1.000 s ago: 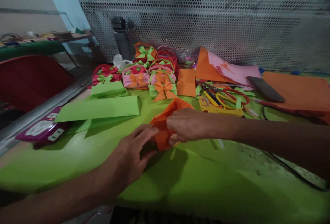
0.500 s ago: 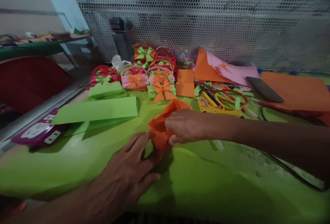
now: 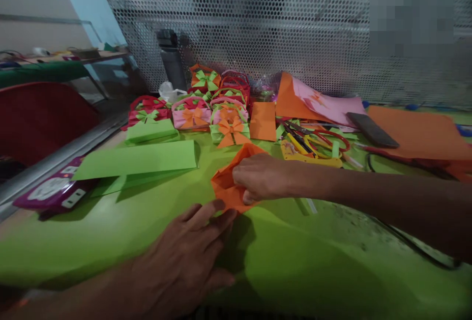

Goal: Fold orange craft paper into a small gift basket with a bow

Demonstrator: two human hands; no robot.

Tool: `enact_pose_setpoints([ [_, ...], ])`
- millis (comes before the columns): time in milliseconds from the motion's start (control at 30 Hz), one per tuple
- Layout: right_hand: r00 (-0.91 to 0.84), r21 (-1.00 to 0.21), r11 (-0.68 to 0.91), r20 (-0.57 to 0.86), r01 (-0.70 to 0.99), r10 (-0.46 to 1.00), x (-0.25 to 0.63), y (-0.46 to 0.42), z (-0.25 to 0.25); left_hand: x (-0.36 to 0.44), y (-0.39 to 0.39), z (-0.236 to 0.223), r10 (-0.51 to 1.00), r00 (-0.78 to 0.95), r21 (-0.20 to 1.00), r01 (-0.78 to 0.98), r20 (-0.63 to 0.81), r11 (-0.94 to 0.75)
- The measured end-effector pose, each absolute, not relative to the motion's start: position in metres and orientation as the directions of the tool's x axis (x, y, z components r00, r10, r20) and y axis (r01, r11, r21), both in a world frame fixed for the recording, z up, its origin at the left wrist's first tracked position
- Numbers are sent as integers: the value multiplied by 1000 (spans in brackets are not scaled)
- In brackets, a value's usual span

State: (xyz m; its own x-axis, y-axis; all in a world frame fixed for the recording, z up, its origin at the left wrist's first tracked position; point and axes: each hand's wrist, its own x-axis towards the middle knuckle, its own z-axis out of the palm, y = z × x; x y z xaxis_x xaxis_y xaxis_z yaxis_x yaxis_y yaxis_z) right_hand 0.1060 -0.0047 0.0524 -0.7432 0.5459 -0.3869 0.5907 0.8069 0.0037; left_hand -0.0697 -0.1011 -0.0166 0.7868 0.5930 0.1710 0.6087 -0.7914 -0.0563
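Observation:
A folded piece of orange paper (image 3: 225,193), shaped like a small open box or bag, sits on the green tabletop in front of me. My right hand (image 3: 260,176) reaches in from the right with fingers curled inside its opening, and the thumb presses on the near side. What the hidden fingertips grip cannot be seen fully. My left hand (image 3: 186,248) lies palm down at the near left, fingers spread; its index and middle fingertips touch the paper's near edge. The left thumb is apart from the paper.
Several small paper bags with bows (image 3: 191,116) stand behind the work. Green paper sheets (image 3: 140,159) and a purple power strip (image 3: 55,189) lie left. Scissors (image 3: 339,138), a yellow tool (image 3: 311,159), a phone (image 3: 372,130) and orange sheets (image 3: 413,130) lie right. A bottle (image 3: 173,64) stands behind.
My left hand has opened out from beside the paper's left edge and moved nearer to me, its fingertips now on the near edge. The right hand stays in the opening.

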Motion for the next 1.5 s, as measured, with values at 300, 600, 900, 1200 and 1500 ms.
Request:
enact_pose_setpoints([
  [300,-712,23,812,-468,583,524,100,0,55,-64,-95,-21,581,804,1,586,125,-811],
  [600,-720,65,825,-453,561,525,104,-8,64,-55,-87,-17,637,760,119,625,129,-771],
  [900,-889,267,849,125,457,440,143,-58,48,-54,-88,-13,672,728,238,634,135,-736],
  [1200,-945,458,841,-5,289,327,135,-65,3,-60,-73,-13,638,736,345,552,225,-759],
  [1500,-932,390,856,19,340,362,134,-62,1,-65,-64,-21,656,682,452,498,322,-740],
])
